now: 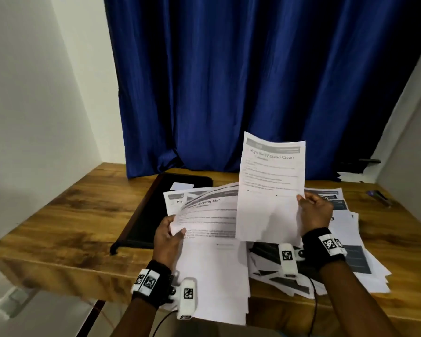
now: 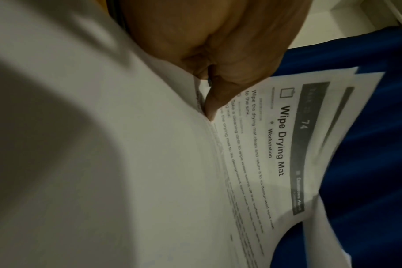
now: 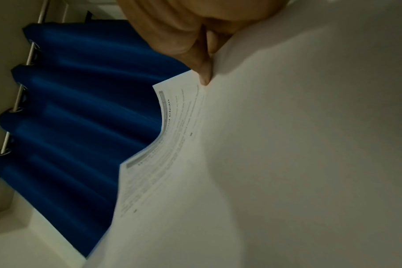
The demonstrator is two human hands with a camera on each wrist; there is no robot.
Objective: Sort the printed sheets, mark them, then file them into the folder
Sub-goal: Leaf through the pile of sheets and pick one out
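Note:
My right hand [image 1: 312, 211] pinches the right edge of a single printed sheet [image 1: 270, 186] headed "Wipe the TV Stand Clean" and holds it upright above the desk; the same sheet [image 3: 172, 141] curves past my thumb [image 3: 204, 72] in the right wrist view. My left hand [image 1: 169, 233] grips the left edge of a stack of sheets [image 1: 209, 215], whose top page reads "Wipe Drying Mat" [image 2: 280, 141]; my left thumb [image 2: 218, 94] lies on it. A black folder [image 1: 151, 210] lies flat behind and left of that stack.
A fanned pile of printed sheets [image 1: 350, 251] covers the right of the wooden desk [image 1: 66, 220]. A pen [image 1: 380, 197] lies at the far right. A white card [image 1: 181, 186] rests on the folder. A blue curtain [image 1: 229, 81] hangs behind.

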